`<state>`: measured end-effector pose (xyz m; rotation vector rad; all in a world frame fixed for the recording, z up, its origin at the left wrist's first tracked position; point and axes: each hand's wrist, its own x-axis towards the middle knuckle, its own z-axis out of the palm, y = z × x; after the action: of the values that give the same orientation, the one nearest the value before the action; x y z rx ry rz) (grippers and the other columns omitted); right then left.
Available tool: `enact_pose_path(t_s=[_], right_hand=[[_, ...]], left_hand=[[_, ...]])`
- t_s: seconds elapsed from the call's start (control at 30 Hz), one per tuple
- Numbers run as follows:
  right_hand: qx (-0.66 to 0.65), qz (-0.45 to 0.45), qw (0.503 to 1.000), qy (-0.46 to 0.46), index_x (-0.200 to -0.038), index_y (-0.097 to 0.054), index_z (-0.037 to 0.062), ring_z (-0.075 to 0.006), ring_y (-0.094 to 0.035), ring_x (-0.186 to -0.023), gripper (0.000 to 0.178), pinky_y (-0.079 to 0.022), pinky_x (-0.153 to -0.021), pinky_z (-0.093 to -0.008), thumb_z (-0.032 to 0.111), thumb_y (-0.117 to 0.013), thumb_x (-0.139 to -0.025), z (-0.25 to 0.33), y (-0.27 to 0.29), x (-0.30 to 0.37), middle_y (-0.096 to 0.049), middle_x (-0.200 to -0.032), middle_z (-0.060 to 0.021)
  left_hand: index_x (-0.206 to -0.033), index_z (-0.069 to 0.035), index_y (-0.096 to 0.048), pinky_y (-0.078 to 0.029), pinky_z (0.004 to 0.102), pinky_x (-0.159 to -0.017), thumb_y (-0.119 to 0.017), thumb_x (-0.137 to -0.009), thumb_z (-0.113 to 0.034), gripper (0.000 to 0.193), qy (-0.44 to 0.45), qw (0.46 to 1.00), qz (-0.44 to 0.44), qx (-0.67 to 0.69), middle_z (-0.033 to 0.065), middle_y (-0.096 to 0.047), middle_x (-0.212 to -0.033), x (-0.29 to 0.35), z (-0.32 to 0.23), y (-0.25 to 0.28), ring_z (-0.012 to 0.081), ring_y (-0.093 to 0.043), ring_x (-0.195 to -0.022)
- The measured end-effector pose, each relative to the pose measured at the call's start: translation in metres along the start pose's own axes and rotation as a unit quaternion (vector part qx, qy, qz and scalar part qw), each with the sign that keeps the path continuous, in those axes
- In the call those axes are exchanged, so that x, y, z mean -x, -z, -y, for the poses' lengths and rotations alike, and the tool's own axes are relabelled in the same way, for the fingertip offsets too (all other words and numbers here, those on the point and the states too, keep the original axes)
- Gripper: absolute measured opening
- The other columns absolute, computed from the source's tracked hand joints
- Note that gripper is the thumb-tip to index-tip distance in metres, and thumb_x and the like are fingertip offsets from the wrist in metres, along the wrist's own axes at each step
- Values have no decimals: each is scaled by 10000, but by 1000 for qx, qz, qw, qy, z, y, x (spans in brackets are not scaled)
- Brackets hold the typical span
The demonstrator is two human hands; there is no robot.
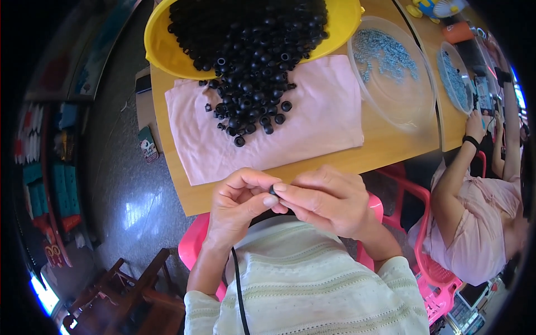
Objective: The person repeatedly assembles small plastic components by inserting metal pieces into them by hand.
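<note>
Between my two hands, just in front of the table's near edge, is a small black round piece [272,190], mostly covered by fingertips. My left hand [237,204] pinches it with thumb and forefinger from the left. From the right, my right hand [329,202] closes on the same piece with its thumb and fingers. Farther away, a heap of black round hollow pieces [254,92] spills out of a tilted yellow basin [155,42] onto a folded pink cloth [329,120]. Several loose ones lie at the heap's near end.
A clear plastic tub [427,106] with small light-blue pieces [385,53] stands right on the wooden table [187,195]. Beyond it is another tub [460,106]. A co-worker's arm [458,173] is at far right, near a pink chair [432,262]. A black cord [238,285] hangs over my shirt.
</note>
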<state>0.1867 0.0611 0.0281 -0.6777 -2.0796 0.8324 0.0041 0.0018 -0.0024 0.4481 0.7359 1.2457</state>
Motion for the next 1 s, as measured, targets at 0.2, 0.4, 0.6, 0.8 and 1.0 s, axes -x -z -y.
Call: enact_pose_path(t_s=[0.2, 0.4, 0.6, 0.8, 1.0], right_hand=[[25, -14, 1000, 13, -1060, -700, 65, -147, -593, -614, 333, -481, -534, -261, 45, -746, -731, -15, -2, -5, -659, -856, -68], [95, -45, 985, -133, -962, -674, 37, -124, -611, -650, 206, -488, -581, -246, 12, -719, -762, -71, 18, -44, -660, -861, -55], [137, -39, 980, -135, -972, -659, 42, -139, -633, -676, 223, -505, -600, -258, 44, -732, -761, -94, 7, -55, -648, -890, -49], [210, -9, 972, -101, -945, -641, 61, -183, -648, -688, 204, -514, -607, -289, 39, -723, -759, -93, 7, -63, -645, -906, -63], [221, -31, 969, -108, -949, -637, 61, -154, -614, -606, 186, -494, -556, -278, 46, -706, -777, -97, 8, -58, -657, -820, -58]], left_hand=[[-1021, 34, -601, -564, 303, -742, -641, -852, 32, 174, 9, 999, -26, -29, 129, -671, -918, -13, -8, 3, 176, -669, -791], [-1012, 39, -602, -555, 299, -750, -651, -845, 30, 174, -1, 994, -18, -105, 114, -671, -916, -25, 1, 15, 163, -658, -797], [-1010, 50, -600, -553, 304, -767, -657, -831, 62, 188, -6, 996, 15, -86, 108, -664, -922, -24, 1, 16, 163, -656, -821], [-1011, 51, -599, -548, 299, -765, -671, -828, 46, 197, 7, 996, 4, -88, 106, -666, -920, -24, 0, 16, 163, -660, -832], [-1020, 43, -595, -544, 295, -766, -661, -837, 39, 194, 5, 995, 14, -103, 108, -668, -923, -24, 1, 15, 169, -663, -823]])
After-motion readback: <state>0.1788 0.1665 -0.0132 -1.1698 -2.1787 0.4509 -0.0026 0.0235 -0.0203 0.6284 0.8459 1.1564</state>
